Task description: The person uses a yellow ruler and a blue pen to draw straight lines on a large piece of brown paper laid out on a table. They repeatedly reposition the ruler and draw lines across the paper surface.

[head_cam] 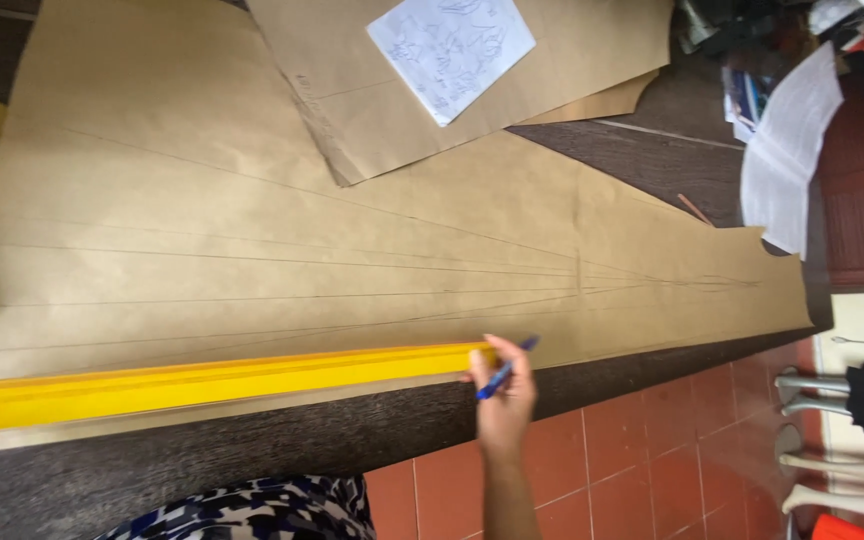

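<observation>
A right hand [504, 395] is seen closed around a blue pen [504, 367], tip angled down-left at the near edge of brown pattern paper [202, 200]. A long yellow ruler [212, 383] is laid lengthwise leftward from the hand. Beyond it, a white sketched sheet [450, 52] is set on the dark table [672, 160].

A long yellow straightedge [202, 385] lies flat along the near edge of a large sheet of brown paper [252, 230], running from the left border of the view to about the middle. The paper is spread flat on the dark tabletop [282, 445] and carries several thin drawn lines. A blue pen [504, 368], tilted, sits at the straightedge's right end.
</observation>
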